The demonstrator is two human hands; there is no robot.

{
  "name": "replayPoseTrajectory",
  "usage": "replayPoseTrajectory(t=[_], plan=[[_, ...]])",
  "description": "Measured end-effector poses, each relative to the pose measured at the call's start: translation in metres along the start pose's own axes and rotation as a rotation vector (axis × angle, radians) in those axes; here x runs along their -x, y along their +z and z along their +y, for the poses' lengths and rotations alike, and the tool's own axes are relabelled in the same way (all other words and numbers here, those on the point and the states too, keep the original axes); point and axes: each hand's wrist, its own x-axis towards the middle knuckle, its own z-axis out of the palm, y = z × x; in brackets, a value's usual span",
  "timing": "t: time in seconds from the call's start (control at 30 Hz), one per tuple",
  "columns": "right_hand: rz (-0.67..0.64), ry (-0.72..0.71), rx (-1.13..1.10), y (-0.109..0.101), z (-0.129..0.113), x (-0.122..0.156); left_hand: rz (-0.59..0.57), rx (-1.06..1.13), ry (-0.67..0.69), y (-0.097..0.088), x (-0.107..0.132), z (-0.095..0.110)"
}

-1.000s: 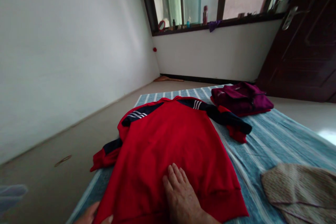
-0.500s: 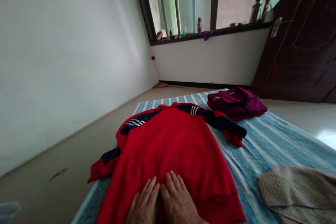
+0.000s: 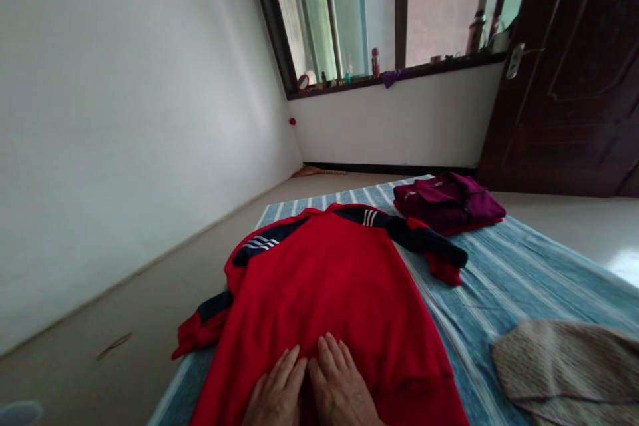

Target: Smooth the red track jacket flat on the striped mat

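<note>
A red jacket [image 3: 344, 286] with navy shoulder panels and white stripes lies spread out, its collar at the far end. Its right-side sleeve bends outward over the striped cloth; the left-side one hangs near the edge. Flat on the lower part of the jacket rests my left hand [image 3: 277, 389], fingers stretched forward. Close beside it, my right hand [image 3: 342, 383] also lies palm down on the red fabric, fingers extended. Neither hand grips anything. The wrists run off the bottom of the view.
Folded purple clothing [image 3: 449, 203] sits at the far right of the blue striped cloth [image 3: 519, 266]. A beige knitted garment [image 3: 569, 366] lies at the near right. Beyond are a dark door [image 3: 574, 93] and a windowsill [image 3: 419, 71] with bottles. A white wall [image 3: 140, 113] rises on the left.
The camera view has tilted slightly, so the room sits a little lower in the picture. Both hands stay flat on the jacket, and the jacket keeps its shape.
</note>
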Motion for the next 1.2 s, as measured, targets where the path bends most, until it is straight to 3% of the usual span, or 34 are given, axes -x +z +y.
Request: replayPoseTrajectory(t=[0.13,0.23,0.3,0.4,0.47,0.53,0.63,0.7,0.8,0.9,1.03,1.2], plan=[[0.108,0.019,0.014,0.009,-0.002,0.001,0.098,0.048,0.058,-0.021,-0.019,-0.004],[0.157,0.046,0.023,0.023,-0.008,0.002,0.068,0.091,0.05,-0.044,-0.058,0.002],[0.108,0.059,0.014,0.033,-0.013,0.002,0.003,0.083,0.004,-0.054,-0.092,0.01],[-0.012,0.129,-0.012,0.034,-0.017,0.0,-0.087,0.077,-0.09,-0.055,-0.141,0.025],[-0.057,0.157,-0.025,0.019,-0.011,-0.005,-0.068,0.074,-0.134,-0.047,-0.165,0.034],[-0.073,0.09,-0.05,-0.01,0.002,-0.013,-0.045,0.063,-0.195,-0.037,-0.182,0.042],[-0.164,-0.111,-0.125,-0.061,0.032,-0.034,-0.049,0.034,-0.319,-0.019,-0.196,0.05],[-0.198,-0.105,-0.138,-0.087,0.051,-0.052,-0.057,0.029,-0.379,-0.009,-0.2,0.052],[-0.283,-0.046,-0.109,-0.099,0.075,-0.085,-0.059,0.003,-0.428,0.005,-0.199,0.052],[-0.387,-0.04,-0.074,-0.082,0.096,-0.122,-0.059,-0.074,-0.4,0.016,-0.193,0.05],[-0.373,-0.038,-0.068,-0.04,0.12,-0.169,-0.087,-0.07,-0.405,0.027,-0.189,0.047],[-0.356,-0.074,-0.09,0.001,0.138,-0.203,0.022,0.017,-0.431,0.023,-0.188,0.051]])
